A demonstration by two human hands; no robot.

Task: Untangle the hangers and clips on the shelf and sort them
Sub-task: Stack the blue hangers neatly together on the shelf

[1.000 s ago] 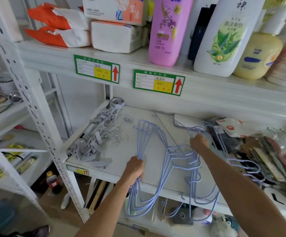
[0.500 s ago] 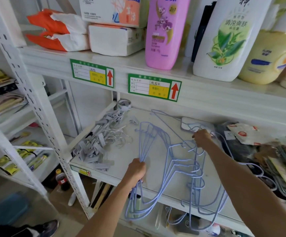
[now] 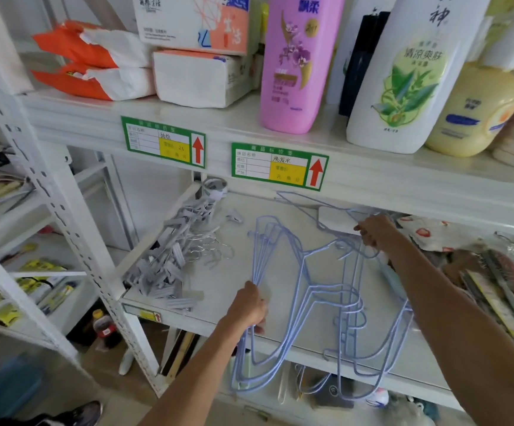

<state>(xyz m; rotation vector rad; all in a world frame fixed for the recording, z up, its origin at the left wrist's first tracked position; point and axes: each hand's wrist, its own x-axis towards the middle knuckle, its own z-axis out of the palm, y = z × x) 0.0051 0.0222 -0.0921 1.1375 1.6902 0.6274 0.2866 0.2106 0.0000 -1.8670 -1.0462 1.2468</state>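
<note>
1. Head view: a white metal shelf board (image 3: 218, 281) fills the middle of the frame, below an upper board carrying two green price labels (image 3: 278, 166).
2. On that upper board stand a tall white bottle with green leaves (image 3: 409, 78), a pink bottle (image 3: 295, 66), a squat yellow bottle (image 3: 474, 112) and white tissue packs (image 3: 200, 78).
3. Pale blue wire hangers lie at centre. A neat bundle (image 3: 258, 269) sits to the left, and a tangled heap with interlocked hooks (image 3: 349, 305) sits to the right. Both overhang the front edge.
4. A clutter of packaged goods (image 3: 495, 281) crowds the right of the frame against the tangled heap, and the right forearm crosses over it.
5. A pile of grey plastic clips with metal hooks (image 3: 169, 262) lies at the board's left end, apart from the hangers.
6. The left hand (image 3: 248, 305), at lower centre, grips the neat bundle near the front edge.
7. The right hand (image 3: 374, 230), at the back of the board, curls its fingers round wires of the tangled heap.
8. A small roll of tape (image 3: 215, 186) sits in the back left corner beside the clips.
</note>
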